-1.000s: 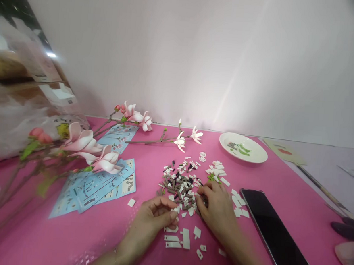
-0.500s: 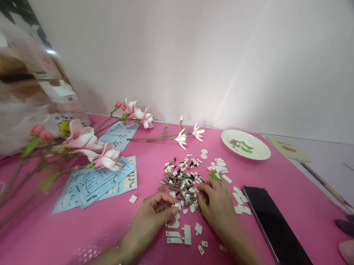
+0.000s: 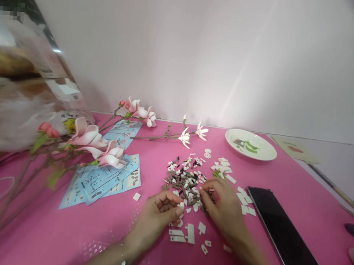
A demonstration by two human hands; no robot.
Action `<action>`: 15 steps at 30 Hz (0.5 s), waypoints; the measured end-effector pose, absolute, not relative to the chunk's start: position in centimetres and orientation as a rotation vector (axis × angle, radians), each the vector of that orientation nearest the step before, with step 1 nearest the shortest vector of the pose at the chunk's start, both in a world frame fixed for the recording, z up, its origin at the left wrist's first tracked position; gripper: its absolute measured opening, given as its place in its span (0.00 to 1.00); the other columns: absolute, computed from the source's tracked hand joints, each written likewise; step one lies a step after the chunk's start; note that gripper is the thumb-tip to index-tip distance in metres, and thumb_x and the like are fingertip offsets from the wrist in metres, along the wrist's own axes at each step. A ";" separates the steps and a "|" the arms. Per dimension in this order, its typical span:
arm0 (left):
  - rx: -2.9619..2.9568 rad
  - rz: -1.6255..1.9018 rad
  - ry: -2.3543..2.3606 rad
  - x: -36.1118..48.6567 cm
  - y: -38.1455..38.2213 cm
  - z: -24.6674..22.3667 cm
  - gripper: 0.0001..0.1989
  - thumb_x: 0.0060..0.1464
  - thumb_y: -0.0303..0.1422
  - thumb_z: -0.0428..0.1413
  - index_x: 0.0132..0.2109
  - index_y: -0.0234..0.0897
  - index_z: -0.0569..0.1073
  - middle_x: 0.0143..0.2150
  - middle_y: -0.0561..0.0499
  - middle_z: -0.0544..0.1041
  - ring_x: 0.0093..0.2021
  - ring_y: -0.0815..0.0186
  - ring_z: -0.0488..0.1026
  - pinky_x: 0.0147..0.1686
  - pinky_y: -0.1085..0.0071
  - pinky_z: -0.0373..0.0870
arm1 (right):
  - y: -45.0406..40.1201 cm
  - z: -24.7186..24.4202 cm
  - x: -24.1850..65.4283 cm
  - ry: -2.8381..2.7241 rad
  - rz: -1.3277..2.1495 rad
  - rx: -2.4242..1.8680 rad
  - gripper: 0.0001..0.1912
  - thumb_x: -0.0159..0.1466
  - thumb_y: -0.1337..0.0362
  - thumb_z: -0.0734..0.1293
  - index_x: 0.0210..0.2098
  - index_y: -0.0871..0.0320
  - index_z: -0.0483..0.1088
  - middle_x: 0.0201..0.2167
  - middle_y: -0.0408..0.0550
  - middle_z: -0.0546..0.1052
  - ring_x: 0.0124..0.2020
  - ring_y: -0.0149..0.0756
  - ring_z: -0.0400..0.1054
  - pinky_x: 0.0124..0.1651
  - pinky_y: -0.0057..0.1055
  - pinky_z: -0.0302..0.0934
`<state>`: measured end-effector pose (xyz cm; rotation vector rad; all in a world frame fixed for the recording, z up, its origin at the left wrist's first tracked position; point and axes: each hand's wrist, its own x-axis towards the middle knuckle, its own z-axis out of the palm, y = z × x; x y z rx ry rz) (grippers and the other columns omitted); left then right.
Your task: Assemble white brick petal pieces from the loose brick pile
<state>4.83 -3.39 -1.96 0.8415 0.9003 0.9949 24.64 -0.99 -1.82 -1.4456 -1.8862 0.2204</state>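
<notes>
On pink tabletop (image 3: 155, 159), centre: mixed pile (image 3: 181, 179) of small white, brown + dark pcs.
L hand (image 3: 161, 212): at pile's near-left edge, fingers curled, thumb + index seemingly pinching small white pc (image 3: 181, 205).
R hand (image 3: 222, 200): fingertips at pile's right edge; can't tell if gripping anything.
White flat pcs (image 3: 190, 233): loose, near side, btwn forearms.
Phone (image 3: 285, 233): flat, right of R hand.
Plate (image 3: 265, 151): far right, w/ green pcs (image 3: 251, 146).
Printed sheets (image 3: 109, 180): left, partly under pink flowers (image 3: 113, 155).
White-flowered branch (image 3: 184, 138): lying beyond pile.
</notes>
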 end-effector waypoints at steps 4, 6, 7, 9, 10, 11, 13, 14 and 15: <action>0.828 1.005 0.880 4.9 -3.3 -2.0 0.16 0.41 0.36 0.68 0.32 0.31 0.72 0.23 0.55 0.72 0.23 0.73 0.69 0.26 0.76 0.66 | -2.0 -1.0 23.9 -1.699 0.621 -1.402 0.05 0.63 0.60 0.64 0.36 0.54 0.70 0.31 0.44 0.74 0.33 0.35 0.67 0.35 0.30 0.61; 0.828 1.007 0.880 4.9 -3.3 -2.0 0.16 0.41 0.36 0.68 0.32 0.31 0.72 0.23 0.54 0.73 0.23 0.73 0.69 0.26 0.76 0.66 | -2.4 -0.7 23.5 -1.608 0.848 -1.339 0.09 0.62 0.58 0.65 0.41 0.53 0.71 0.34 0.45 0.75 0.35 0.35 0.69 0.36 0.29 0.63; 0.828 1.007 0.882 4.9 -3.2 -1.9 0.16 0.40 0.36 0.68 0.32 0.31 0.72 0.23 0.54 0.73 0.23 0.73 0.69 0.26 0.76 0.66 | -2.7 -0.6 23.3 -1.564 0.955 -1.302 0.10 0.62 0.58 0.66 0.41 0.53 0.72 0.35 0.45 0.76 0.35 0.35 0.70 0.36 0.28 0.64; 0.832 1.001 0.891 4.8 -3.1 -1.7 0.17 0.40 0.37 0.68 0.32 0.31 0.72 0.23 0.53 0.73 0.23 0.73 0.69 0.26 0.77 0.66 | -3.1 -0.3 23.0 -1.476 1.146 -1.233 0.09 0.61 0.57 0.67 0.37 0.54 0.72 0.33 0.46 0.76 0.33 0.34 0.70 0.36 0.28 0.65; 0.837 0.996 0.896 4.8 -3.1 -1.6 0.17 0.40 0.37 0.68 0.31 0.31 0.72 0.23 0.53 0.73 0.23 0.73 0.69 0.26 0.77 0.66 | -3.2 -0.2 22.9 -1.436 1.232 -1.203 0.09 0.60 0.57 0.67 0.35 0.55 0.72 0.31 0.45 0.76 0.32 0.34 0.70 0.35 0.28 0.65; 0.843 0.994 0.902 4.8 -3.1 -1.4 0.16 0.40 0.37 0.68 0.31 0.31 0.72 0.22 0.53 0.73 0.23 0.73 0.69 0.25 0.77 0.66 | -3.4 0.0 22.9 -1.398 1.306 -1.178 0.09 0.60 0.57 0.68 0.34 0.56 0.72 0.29 0.45 0.76 0.31 0.34 0.70 0.35 0.28 0.65; 0.857 0.997 0.907 4.7 -3.2 -1.3 0.16 0.42 0.38 0.67 0.30 0.31 0.71 0.21 0.54 0.73 0.22 0.73 0.69 0.25 0.77 0.66 | -3.5 0.2 22.8 -1.337 1.400 -1.156 0.10 0.59 0.56 0.68 0.31 0.57 0.71 0.26 0.45 0.75 0.30 0.33 0.70 0.34 0.27 0.65; 0.860 1.000 0.906 4.7 -3.2 -1.3 0.16 0.42 0.38 0.67 0.30 0.32 0.71 0.21 0.54 0.73 0.22 0.72 0.69 0.25 0.76 0.66 | -3.5 0.3 22.8 -1.312 1.420 -1.161 0.11 0.58 0.56 0.69 0.30 0.58 0.71 0.25 0.44 0.74 0.28 0.32 0.69 0.33 0.26 0.64; 0.861 1.002 0.901 4.7 -3.3 -1.3 0.16 0.43 0.39 0.66 0.30 0.32 0.70 0.21 0.54 0.73 0.22 0.72 0.70 0.25 0.76 0.67 | -3.5 0.3 22.7 -1.290 1.431 -1.171 0.12 0.58 0.55 0.69 0.29 0.58 0.71 0.24 0.44 0.74 0.27 0.31 0.68 0.31 0.26 0.63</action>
